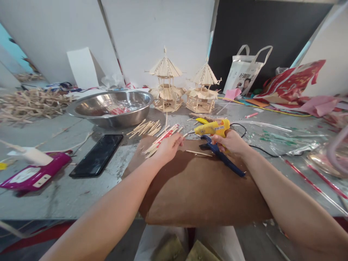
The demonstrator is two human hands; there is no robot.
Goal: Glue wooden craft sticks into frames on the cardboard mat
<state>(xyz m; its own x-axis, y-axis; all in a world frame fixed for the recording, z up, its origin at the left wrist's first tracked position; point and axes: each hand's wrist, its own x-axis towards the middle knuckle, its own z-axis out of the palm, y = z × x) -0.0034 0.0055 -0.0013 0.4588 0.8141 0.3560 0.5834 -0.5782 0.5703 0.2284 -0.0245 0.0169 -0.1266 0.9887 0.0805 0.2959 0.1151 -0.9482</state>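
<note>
A yellow plastic glue gun fills the right hand, its fingers curled firmly around the grip; its barrel lies crosswise, metal nozzle toward the left fingertips, just beside them. The left hand, nearer the nozzle, has fingertips pinched together on a slim pale stick. Beside the left fingers lies a straight-sided stick bundle, partly red; below the right fingers, blue-handled pliers; beyond both, ribbed, pointed-roofed stick pagodas.
</note>
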